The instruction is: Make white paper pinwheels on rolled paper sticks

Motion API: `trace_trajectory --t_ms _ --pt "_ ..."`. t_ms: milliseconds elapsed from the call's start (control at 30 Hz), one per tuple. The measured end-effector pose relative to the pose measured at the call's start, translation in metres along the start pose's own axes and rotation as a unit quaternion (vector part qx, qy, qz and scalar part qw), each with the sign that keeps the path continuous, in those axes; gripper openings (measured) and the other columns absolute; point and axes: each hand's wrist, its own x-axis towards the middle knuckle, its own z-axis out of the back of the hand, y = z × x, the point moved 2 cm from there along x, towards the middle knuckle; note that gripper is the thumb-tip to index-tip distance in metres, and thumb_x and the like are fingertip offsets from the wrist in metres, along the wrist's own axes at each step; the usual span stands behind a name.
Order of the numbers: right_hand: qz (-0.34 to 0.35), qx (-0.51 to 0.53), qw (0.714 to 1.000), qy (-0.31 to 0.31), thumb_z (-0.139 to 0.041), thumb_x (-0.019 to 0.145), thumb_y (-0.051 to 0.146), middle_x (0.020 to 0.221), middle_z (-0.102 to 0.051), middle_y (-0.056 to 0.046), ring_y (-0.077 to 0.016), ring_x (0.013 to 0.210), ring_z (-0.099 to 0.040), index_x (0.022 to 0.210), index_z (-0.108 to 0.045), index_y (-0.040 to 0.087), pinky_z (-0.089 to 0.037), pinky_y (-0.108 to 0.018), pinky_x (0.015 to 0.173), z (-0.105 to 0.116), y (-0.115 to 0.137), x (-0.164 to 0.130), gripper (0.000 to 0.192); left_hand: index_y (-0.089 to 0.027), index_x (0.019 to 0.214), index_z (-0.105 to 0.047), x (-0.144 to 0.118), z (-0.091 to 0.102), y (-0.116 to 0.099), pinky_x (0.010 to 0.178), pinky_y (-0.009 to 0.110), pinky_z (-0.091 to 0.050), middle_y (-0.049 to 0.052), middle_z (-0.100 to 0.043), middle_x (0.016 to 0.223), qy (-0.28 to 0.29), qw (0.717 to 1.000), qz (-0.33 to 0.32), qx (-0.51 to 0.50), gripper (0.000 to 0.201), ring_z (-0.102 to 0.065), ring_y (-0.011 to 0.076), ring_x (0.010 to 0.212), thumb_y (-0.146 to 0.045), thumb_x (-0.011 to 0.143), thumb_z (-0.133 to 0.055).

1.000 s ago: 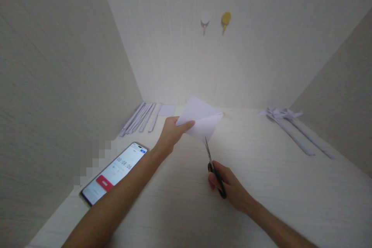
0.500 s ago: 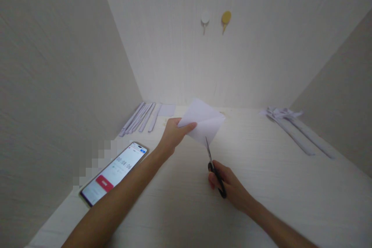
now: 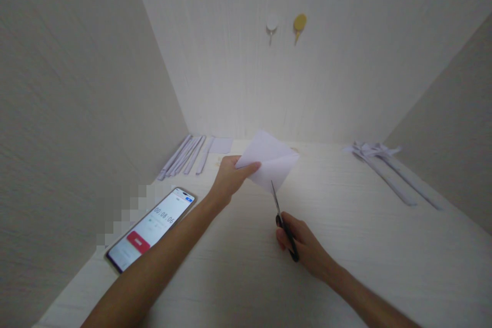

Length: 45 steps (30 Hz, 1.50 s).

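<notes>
The left hand (image 3: 227, 180) is pinching a folded white sheet of paper (image 3: 269, 161) just above centre frame, thumb on top and fingers closed underneath, holding it clear of the pale wooden tabletop (image 3: 346, 246). The right hand (image 3: 303, 246) is wrapped around the dark handles of a pair of scissors (image 3: 282, 220), fingers curled through the loops, and the blades are pointing up and away, tips meeting the paper's lower edge with the blades nearly closed on it. That paper looks thin, light and floppy, likely to sag or twist under the blades, so a firm pinch close to the cut line, as the left hand is giving it, seems the sensible place to hold. Both forearms are reaching forward from the bottom of the frame, the left one crossing diagonally from lower left. A smartphone (image 3: 151, 228) showing a timer is lying at lower left, paper strips (image 3: 186, 156) are sitting toward the back left, and more folded paper pieces (image 3: 388, 169) are lying at the right.
</notes>
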Motion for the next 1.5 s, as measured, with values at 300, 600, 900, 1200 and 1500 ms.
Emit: trace_trajectory --t_ms 300,600,900,1200,1500 --pt "0.005 -0.005 1.000 -0.007 -0.038 0.078 0.034 0.052 -0.040 0.004 -0.0089 0.049 -0.036 0.060 -0.035 0.019 -0.027 -0.022 0.046 -0.0004 -0.0030 0.0005 0.024 -0.010 0.059 -0.059 0.0005 0.0005 0.0008 0.045 0.021 -0.034 0.001 -0.055 0.053 -0.001 1.000 -0.001 0.005 0.026 -0.046 0.0098 0.048 -0.035 0.054 -0.064" --pt "-0.006 -0.004 1.000 -0.009 -0.039 0.078 0.036 0.049 -0.040 0.004 -0.0085 0.046 -0.036 0.059 -0.034 0.019 -0.027 -0.021 0.043 -0.0011 -0.0070 0.0015 0.025 -0.010 0.062 -0.060 0.0005 0.0002 0.0017 0.047 0.021 -0.035 0.000 -0.056 0.056 0.004 1.000 0.006 -0.001 0.027 -0.047 0.0098 0.049 -0.036 0.054 -0.063" --pt "-0.013 -0.017 1.000 -0.015 -0.040 0.078 0.036 0.046 -0.041 0.005 -0.0079 0.044 -0.036 0.058 -0.033 0.020 -0.027 -0.021 0.042 -0.0012 -0.0070 0.0024 0.027 -0.009 0.059 -0.058 0.0015 0.0011 0.0014 0.045 0.021 -0.033 0.000 -0.052 0.052 0.000 1.000 0.001 0.017 0.029 -0.045 0.0096 0.048 -0.037 0.053 -0.063" --pt "-0.025 -0.010 0.999 -0.019 -0.043 0.076 0.035 0.045 -0.040 0.006 -0.0073 0.042 -0.036 0.056 -0.033 0.020 -0.028 -0.020 0.041 -0.0011 -0.0060 0.0028 0.027 -0.010 0.060 -0.059 0.0030 0.0013 0.0037 0.046 0.021 -0.034 -0.001 -0.053 0.052 0.002 1.000 -0.002 0.008 0.029 -0.046 0.0098 0.048 -0.037 0.053 -0.064" --pt "-0.013 -0.003 1.000 -0.018 -0.040 0.078 0.036 0.048 -0.041 0.005 -0.0082 0.045 -0.037 0.059 -0.034 0.020 -0.029 -0.021 0.043 -0.0020 -0.0081 0.0024 0.026 -0.009 0.063 -0.062 0.0011 -0.0026 0.0063 0.048 0.023 -0.037 0.001 -0.055 0.054 0.038 0.999 -0.006 0.033 0.029 -0.049 0.0111 0.050 -0.037 0.056 -0.062"
